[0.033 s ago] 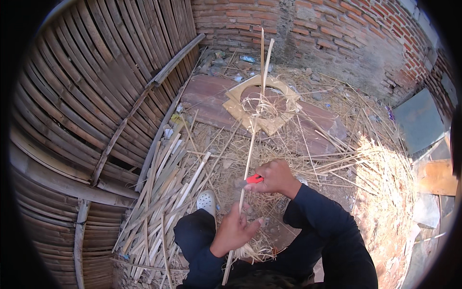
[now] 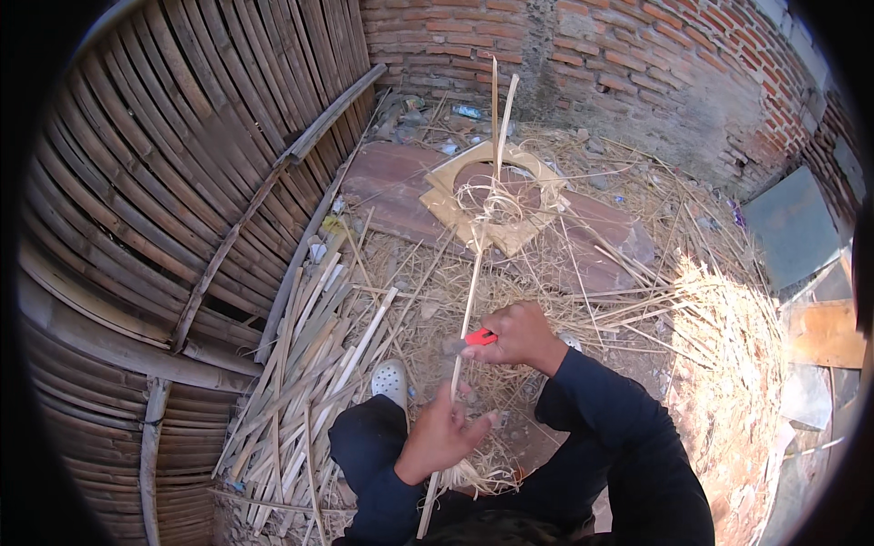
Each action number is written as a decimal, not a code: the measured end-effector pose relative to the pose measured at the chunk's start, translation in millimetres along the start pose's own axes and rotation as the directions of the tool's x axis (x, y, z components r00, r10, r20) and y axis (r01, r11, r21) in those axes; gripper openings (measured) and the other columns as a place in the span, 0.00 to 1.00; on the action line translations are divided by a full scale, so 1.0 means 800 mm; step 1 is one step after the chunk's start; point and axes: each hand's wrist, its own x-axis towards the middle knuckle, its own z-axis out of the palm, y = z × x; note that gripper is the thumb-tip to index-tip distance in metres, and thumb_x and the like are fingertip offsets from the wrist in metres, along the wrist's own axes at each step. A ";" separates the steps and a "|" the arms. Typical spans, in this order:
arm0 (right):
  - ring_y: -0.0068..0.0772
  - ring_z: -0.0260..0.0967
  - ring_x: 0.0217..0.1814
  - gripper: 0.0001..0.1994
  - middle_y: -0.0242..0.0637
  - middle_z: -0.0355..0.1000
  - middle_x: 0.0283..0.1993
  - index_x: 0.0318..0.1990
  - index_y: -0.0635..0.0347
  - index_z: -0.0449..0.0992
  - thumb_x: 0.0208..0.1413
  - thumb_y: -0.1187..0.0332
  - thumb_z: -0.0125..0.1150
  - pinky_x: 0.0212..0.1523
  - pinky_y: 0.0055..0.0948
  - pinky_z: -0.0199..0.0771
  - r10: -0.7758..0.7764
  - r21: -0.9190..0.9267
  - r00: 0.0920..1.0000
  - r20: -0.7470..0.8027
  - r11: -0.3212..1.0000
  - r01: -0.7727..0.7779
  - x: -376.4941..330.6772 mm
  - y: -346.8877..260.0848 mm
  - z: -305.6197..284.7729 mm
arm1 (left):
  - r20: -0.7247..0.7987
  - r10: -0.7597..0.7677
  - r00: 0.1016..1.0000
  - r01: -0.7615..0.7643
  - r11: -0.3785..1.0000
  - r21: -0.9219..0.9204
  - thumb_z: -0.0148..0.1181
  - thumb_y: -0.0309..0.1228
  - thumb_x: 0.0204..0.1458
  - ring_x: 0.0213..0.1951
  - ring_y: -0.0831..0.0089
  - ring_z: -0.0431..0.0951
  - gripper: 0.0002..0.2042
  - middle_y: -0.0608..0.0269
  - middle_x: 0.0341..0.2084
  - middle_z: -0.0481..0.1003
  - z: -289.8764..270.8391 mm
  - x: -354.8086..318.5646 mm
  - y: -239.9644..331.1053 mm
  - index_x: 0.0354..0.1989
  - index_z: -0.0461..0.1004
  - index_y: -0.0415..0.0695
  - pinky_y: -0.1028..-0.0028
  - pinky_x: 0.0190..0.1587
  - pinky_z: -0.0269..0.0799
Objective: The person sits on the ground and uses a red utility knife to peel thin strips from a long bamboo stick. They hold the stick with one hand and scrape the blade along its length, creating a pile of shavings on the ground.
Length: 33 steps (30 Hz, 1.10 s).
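Observation:
A long, pale bamboo strip [image 2: 472, 289] runs from beside my lap up to the round opening of a tan square board frame [image 2: 443, 205]. My left hand [image 2: 442, 439] is closed around the strip's lower part, thumb held to the right. Just above it, my right hand [image 2: 515, 335] grips a red-handled utility knife [image 2: 480, 338]. The knife's grey blade lies across the strip, touching it or very close. Curled bamboo shavings [image 2: 499, 202] are tangled in the frame's opening, and two more strips [image 2: 507, 114] rise behind it.
Many split bamboo strips [image 2: 300, 400] are heaped left of my foot in a light clog [image 2: 390, 380]. A brown sheet [image 2: 387, 182] lies under the frame. Straw-like shavings cover the ground. A slatted bamboo wall [image 2: 182, 164] stands left, a brick wall [image 2: 628, 55] at the back.
My left hand and the strip's lower end have shifted very slightly left. The right hand and knife are almost where they were.

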 end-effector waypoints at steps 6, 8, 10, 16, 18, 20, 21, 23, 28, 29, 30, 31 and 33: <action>0.45 0.72 0.21 0.32 0.42 0.70 0.15 0.21 0.54 0.79 0.47 0.31 0.51 0.21 0.40 0.69 0.394 0.012 0.916 -0.078 0.919 -0.394 0.020 0.082 -0.009 | 0.121 0.002 0.993 0.002 0.999 -0.033 0.68 0.34 0.48 0.14 0.84 0.54 0.22 0.74 0.09 0.55 0.009 -0.007 -0.004 0.44 0.61 0.41 0.78 0.19 0.53; 0.46 0.71 0.19 0.32 0.43 0.69 0.14 0.21 0.55 0.78 0.48 0.32 0.52 0.21 0.41 0.68 0.338 0.037 0.940 -0.034 0.941 -0.337 0.017 0.078 -0.009 | 0.121 0.012 0.993 -0.011 1.000 -0.006 0.68 0.34 0.48 0.14 0.85 0.54 0.22 0.74 0.09 0.55 0.006 -0.005 -0.006 0.44 0.61 0.41 0.79 0.19 0.52; 0.47 0.68 0.16 0.31 0.42 0.67 0.13 0.19 0.57 0.76 0.49 0.34 0.53 0.20 0.42 0.66 0.184 0.000 0.983 0.024 0.983 -0.184 -0.005 0.027 -0.001 | 0.109 -0.009 0.994 0.012 1.000 -0.025 0.68 0.33 0.48 0.14 0.85 0.54 0.22 0.74 0.10 0.54 0.004 -0.010 -0.009 0.44 0.61 0.41 0.79 0.19 0.52; 0.45 0.68 0.16 0.30 0.40 0.68 0.13 0.17 0.55 0.74 0.45 0.33 0.56 0.19 0.40 0.65 -0.032 -0.028 0.999 -0.002 0.999 0.032 -0.005 0.019 -0.009 | 0.111 0.027 0.993 -0.020 0.998 -0.060 0.68 0.34 0.48 0.13 0.83 0.55 0.24 0.71 0.10 0.56 0.003 -0.009 -0.014 0.45 0.59 0.39 0.77 0.18 0.52; 0.47 0.71 0.20 0.31 0.42 0.70 0.16 0.20 0.56 0.76 0.47 0.33 0.54 0.22 0.41 0.69 0.115 -0.021 0.992 -0.043 0.993 -0.116 -0.002 0.028 -0.011 | 0.124 0.025 0.992 -0.014 0.996 -0.088 0.68 0.34 0.48 0.14 0.83 0.55 0.24 0.72 0.10 0.56 0.006 -0.007 -0.015 0.45 0.59 0.39 0.77 0.18 0.52; 0.47 0.72 0.21 0.32 0.43 0.72 0.18 0.22 0.56 0.79 0.48 0.32 0.52 0.25 0.42 0.71 0.317 0.014 0.944 -0.091 0.948 -0.317 0.012 0.061 -0.015 | 0.174 0.027 0.984 -0.005 0.992 -0.123 0.68 0.32 0.48 0.14 0.86 0.53 0.23 0.75 0.10 0.55 0.013 -0.013 -0.012 0.43 0.59 0.41 0.79 0.18 0.50; 0.50 0.72 0.24 0.33 0.47 0.72 0.19 0.24 0.60 0.79 0.52 0.35 0.50 0.27 0.44 0.72 0.471 0.009 0.882 -0.027 0.882 -0.471 0.018 0.071 -0.028 | 0.201 0.032 0.979 -0.004 0.990 -0.140 0.68 0.31 0.48 0.14 0.87 0.52 0.22 0.76 0.10 0.54 0.014 -0.016 -0.011 0.42 0.58 0.41 0.80 0.18 0.49; 0.51 0.72 0.23 0.33 0.47 0.72 0.19 0.26 0.60 0.79 0.52 0.35 0.49 0.27 0.45 0.72 0.430 0.053 0.902 -0.019 0.902 -0.429 0.014 0.072 -0.024 | 0.208 0.000 0.978 0.016 0.997 -0.075 0.68 0.31 0.48 0.14 0.87 0.52 0.23 0.76 0.10 0.54 0.011 -0.015 -0.008 0.42 0.58 0.41 0.80 0.18 0.49; 0.49 0.73 0.24 0.33 0.45 0.71 0.18 0.26 0.59 0.79 0.52 0.33 0.47 0.26 0.43 0.71 0.180 0.055 0.982 0.057 0.982 -0.183 -0.011 0.016 -0.001 | 0.142 -0.024 0.990 0.029 0.999 -0.032 0.68 0.35 0.48 0.14 0.83 0.55 0.24 0.72 0.10 0.57 0.007 -0.009 -0.018 0.43 0.58 0.40 0.77 0.18 0.53; 0.49 0.73 0.25 0.34 0.45 0.72 0.18 0.26 0.59 0.79 0.51 0.33 0.47 0.27 0.44 0.71 0.142 0.007 0.986 0.089 0.990 -0.143 -0.004 0.019 -0.006 | 0.132 -0.022 0.991 0.027 0.999 -0.038 0.69 0.35 0.47 0.14 0.83 0.56 0.24 0.72 0.10 0.57 0.007 -0.011 -0.019 0.43 0.58 0.40 0.77 0.18 0.53; 0.49 0.73 0.25 0.34 0.45 0.72 0.18 0.26 0.59 0.79 0.51 0.32 0.47 0.28 0.44 0.71 0.251 0.005 0.967 0.052 0.968 -0.251 0.002 0.033 -0.012 | 0.133 -0.014 0.991 0.020 0.999 -0.047 0.69 0.35 0.47 0.14 0.82 0.56 0.24 0.72 0.10 0.57 0.010 -0.014 -0.020 0.43 0.59 0.40 0.77 0.18 0.53; 0.48 0.74 0.26 0.34 0.45 0.72 0.19 0.26 0.58 0.79 0.50 0.31 0.47 0.29 0.45 0.71 0.356 0.007 0.934 0.014 0.934 -0.357 0.010 0.053 -0.017 | 0.169 -0.017 0.985 0.026 0.998 -0.056 0.69 0.34 0.47 0.14 0.84 0.54 0.23 0.73 0.10 0.56 0.015 -0.018 -0.018 0.42 0.59 0.40 0.78 0.18 0.52; 0.49 0.74 0.27 0.34 0.47 0.72 0.20 0.27 0.58 0.79 0.50 0.32 0.48 0.31 0.46 0.71 0.477 -0.040 0.879 -0.016 0.878 -0.477 0.019 0.084 -0.025 | 0.227 -0.013 0.974 0.029 0.998 -0.063 0.69 0.31 0.47 0.15 0.86 0.52 0.22 0.76 0.11 0.54 0.018 -0.024 -0.011 0.41 0.59 0.41 0.80 0.19 0.50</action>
